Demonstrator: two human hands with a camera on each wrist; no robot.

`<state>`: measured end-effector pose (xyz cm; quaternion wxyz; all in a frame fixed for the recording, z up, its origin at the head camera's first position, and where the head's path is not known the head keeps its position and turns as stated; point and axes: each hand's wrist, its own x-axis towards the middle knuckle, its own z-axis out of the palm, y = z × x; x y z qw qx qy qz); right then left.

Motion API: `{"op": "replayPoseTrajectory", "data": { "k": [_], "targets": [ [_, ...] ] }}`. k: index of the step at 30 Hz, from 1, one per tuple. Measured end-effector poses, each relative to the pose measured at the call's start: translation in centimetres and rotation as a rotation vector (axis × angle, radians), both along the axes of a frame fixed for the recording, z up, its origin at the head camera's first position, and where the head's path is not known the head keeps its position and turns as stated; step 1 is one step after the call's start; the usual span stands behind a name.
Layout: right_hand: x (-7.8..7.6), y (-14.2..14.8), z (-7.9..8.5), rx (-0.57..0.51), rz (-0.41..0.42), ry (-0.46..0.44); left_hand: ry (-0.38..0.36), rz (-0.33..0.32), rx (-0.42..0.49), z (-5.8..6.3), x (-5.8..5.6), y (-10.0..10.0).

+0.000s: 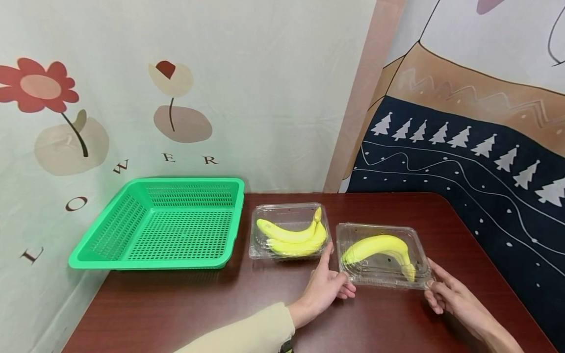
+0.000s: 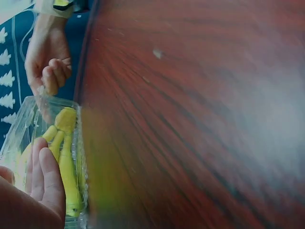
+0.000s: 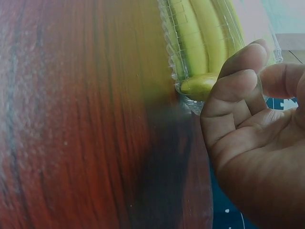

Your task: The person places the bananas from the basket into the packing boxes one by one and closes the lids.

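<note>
A clear plastic clamshell box [image 1: 379, 279] with yellow bananas [image 1: 375, 247] inside is held between both hands. My left hand [image 1: 320, 289] grips its near left corner, with the index finger stretched along the left side. At the near right corner my right hand [image 1: 456, 299] pinches the rim between thumb and fingers. In the right wrist view, the curled fingers [image 3: 236, 88] lie close beside the bananas' end. A second clear box [image 1: 287, 210] with a banana bunch [image 1: 293, 238] sits just left of the first, near the left index fingertip.
An empty green plastic basket [image 1: 236, 220] with slotted walls stands at the left on the dark red wooden table [image 1: 220, 299]. Behind the table hangs a pale curtain [image 1: 282, 98] with flower prints; a dark blue tree-patterned cloth [image 1: 419, 162] hangs at the right.
</note>
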<state>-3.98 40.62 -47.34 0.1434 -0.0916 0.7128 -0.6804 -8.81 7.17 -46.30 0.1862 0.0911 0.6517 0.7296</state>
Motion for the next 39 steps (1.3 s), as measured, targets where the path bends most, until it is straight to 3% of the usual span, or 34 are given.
{"op": "replayPoseTrajectory", "data": {
  "k": [7,12,19,24,29,39],
  "targets": [
    [0.0,-0.1,0.1,0.003,0.006,-0.004,0.089,0.038,-0.056,0.0,0.5,-0.2],
    [0.0,-0.1,0.1,-0.002,0.012,-0.007,0.085,0.086,-0.035,-0.1,0.7,-0.2],
    [0.0,-0.1,0.0,0.001,0.015,-0.008,0.087,0.075,-0.028,-0.2,1.4,-0.6],
    [0.1,0.0,0.1,0.008,0.006,0.001,-0.034,0.075,0.06,0.1,2.0,-0.5],
    [0.0,0.1,0.0,0.013,0.008,0.013,-0.181,0.078,0.117,0.2,1.7,0.1],
    [0.1,0.4,0.0,0.011,0.005,0.007,-0.237,0.103,0.169,0.3,1.4,1.5]
  ]
}}
